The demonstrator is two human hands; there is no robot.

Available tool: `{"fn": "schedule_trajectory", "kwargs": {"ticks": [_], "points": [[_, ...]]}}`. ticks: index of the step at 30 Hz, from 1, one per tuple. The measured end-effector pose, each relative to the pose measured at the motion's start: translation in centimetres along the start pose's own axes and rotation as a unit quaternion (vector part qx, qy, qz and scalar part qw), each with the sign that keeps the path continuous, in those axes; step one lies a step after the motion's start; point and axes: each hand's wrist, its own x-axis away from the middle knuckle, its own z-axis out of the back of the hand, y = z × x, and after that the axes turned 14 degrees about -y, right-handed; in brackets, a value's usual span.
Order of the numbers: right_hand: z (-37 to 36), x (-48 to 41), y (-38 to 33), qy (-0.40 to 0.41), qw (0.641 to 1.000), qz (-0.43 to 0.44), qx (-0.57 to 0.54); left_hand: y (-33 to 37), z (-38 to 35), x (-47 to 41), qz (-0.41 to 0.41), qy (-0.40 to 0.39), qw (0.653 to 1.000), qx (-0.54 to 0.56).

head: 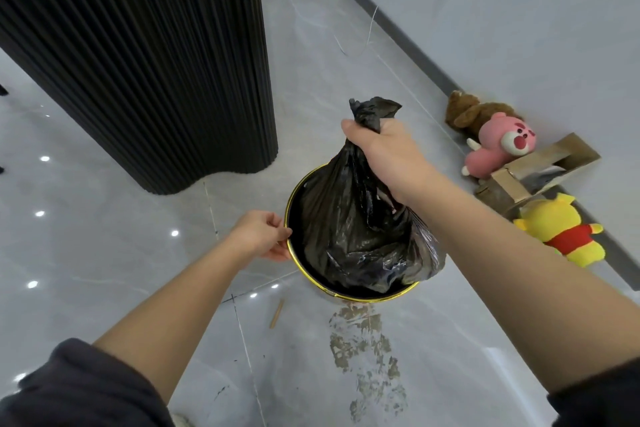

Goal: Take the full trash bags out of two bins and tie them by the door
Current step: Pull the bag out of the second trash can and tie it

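Observation:
A round bin (294, 263) with a gold rim stands on the grey tiled floor in the middle of the view. A full black trash bag (349, 229) sits partly inside it, bulging over the right rim. My right hand (381, 152) grips the gathered neck of the bag above the bin, with the bag's loose top sticking out past my fingers. My left hand (261, 234) holds the bin's left rim, fingers curled over the edge.
A black fluted column (156, 62) rises at the left. Plush toys, pink (498, 146), brown (467, 111) and yellow (561, 232), lie with a cardboard box (540, 170) along the right wall. A white cable (346, 38) trails on the floor beyond. Stains (367, 350) and a small stick (277, 314) mark the floor near me.

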Motion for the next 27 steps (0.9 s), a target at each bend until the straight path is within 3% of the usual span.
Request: {"fn": "schedule_trajectory", "kwargs": {"ticks": [8,12,16,22,27], "points": [[2.2,0.1,-5.4,-0.014,0.999,0.021,-0.043,1.4,-1.6,1.4,0.002,0.007,1.000,0.019],[0.6,0.8,-7.5,-0.035,0.996,0.013,-0.079,2.2,-1.0,4.0,-0.004,0.021,1.000,-0.008],[-2.6,0.9,-11.1,-0.080,0.988,0.020,-0.129,3.7,1.4,8.8,-0.037,0.022,0.998,0.045],[-7.3,1.8,-16.8,-0.127,0.976,0.004,-0.174,4.5,6.6,16.0,-0.065,0.149,0.985,0.057],[-12.2,2.0,-16.8,-0.184,0.951,-0.027,-0.249,2.8,10.7,18.7,-0.079,0.246,0.963,0.078]]}}
